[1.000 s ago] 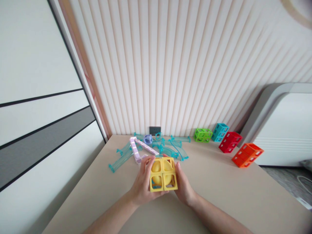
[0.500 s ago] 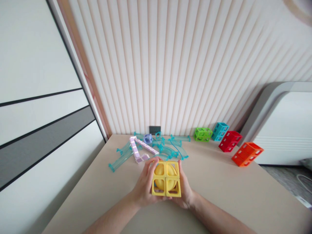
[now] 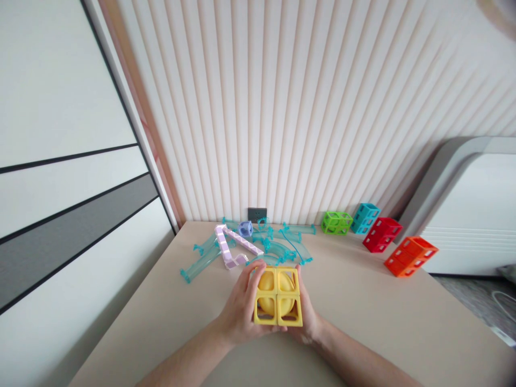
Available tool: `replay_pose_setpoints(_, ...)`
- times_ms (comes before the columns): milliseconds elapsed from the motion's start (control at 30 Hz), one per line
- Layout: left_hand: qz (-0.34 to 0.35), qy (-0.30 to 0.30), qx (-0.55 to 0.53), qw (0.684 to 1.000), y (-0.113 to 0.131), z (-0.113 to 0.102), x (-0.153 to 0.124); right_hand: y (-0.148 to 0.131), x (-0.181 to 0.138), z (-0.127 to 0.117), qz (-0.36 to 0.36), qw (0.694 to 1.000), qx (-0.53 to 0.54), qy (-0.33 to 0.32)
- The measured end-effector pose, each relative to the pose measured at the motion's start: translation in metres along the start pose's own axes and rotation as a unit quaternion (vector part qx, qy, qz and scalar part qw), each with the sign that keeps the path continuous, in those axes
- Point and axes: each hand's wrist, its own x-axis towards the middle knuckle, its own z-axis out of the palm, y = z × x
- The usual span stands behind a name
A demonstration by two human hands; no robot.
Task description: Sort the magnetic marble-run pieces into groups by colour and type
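A yellow open-frame cube block (image 3: 278, 296) with a rounded yellow piece inside is held above the beige table (image 3: 363, 312), near its middle. My left hand (image 3: 240, 310) wraps its left side, fingers curled over the top edge. My right hand (image 3: 308, 317) grips its right side from behind, mostly hidden by the block. Just beyond lie clear teal track pieces (image 3: 278, 248), a lilac zigzag track (image 3: 231, 248) and a small lilac cube (image 3: 244, 229).
Along the back right stand a green frame block (image 3: 336, 222), a teal one (image 3: 365, 217), a red one (image 3: 382, 234) and an orange one (image 3: 410, 256). A ribbed wall with a dark socket (image 3: 257, 214) backs the table. A white unit (image 3: 471, 215) stands at right.
Both hands have turned the yellow block and brought it slightly right and lower; its face now looks squarer to me. The pieces on the table have not moved.
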Motion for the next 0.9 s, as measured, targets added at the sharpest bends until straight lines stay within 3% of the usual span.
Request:
replay_pose_setpoints(467,-0.008,-0.005,-0.041,0.999,0.0008,-0.0003,0.0007,-0.0004,-0.0008,0.0031,-0.008,1.0,-0.012,0.004)
replay_pose_setpoints(633,-0.006,-0.018,-0.087,0.996,0.0008,-0.002,0.0036,-0.0018,0.001,0.0017,0.001,0.999,0.021,-0.034)
replay_pose_setpoints(767,-0.047,0.02,-0.084,0.995,-0.0005,-0.0013,0.0025,-0.005,0.0005,-0.0004,0.012,0.997,0.012,-0.075)
replay_pose_setpoints(900,-0.044,0.03,-0.057,0.997,-0.0025,-0.0016,0.0011,-0.0029,0.0013,-0.0028,0.006,0.997,-0.013,-0.077)
